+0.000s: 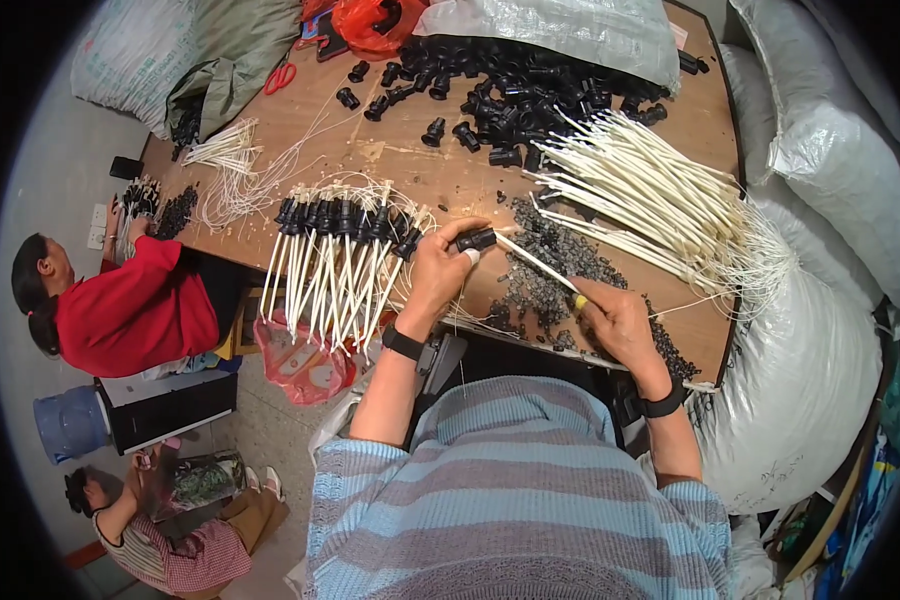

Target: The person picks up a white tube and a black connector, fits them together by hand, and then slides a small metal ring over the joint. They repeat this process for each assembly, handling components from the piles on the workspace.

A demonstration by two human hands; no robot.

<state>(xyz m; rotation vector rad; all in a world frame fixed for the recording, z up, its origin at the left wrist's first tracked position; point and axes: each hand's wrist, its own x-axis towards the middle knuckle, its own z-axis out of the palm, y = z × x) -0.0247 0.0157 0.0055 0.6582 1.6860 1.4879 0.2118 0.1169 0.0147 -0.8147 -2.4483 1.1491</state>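
Now the left hand [436,268] pinches a black socket [476,239], its white wire [535,262] pinched in the right hand [615,322] grip.

The tabletop [410,165] is bare wood, matt and scuffed with pale scratches. The black sockets [530,85] heaped at the far side look like smooth, slightly glossy plastic. The white wires [650,190] have a smooth, matt plastic coat. The big white sacks [820,160] on the right are thin, shiny plastic film, wrinkled.

Head-worn fisheye, steeply down, close.
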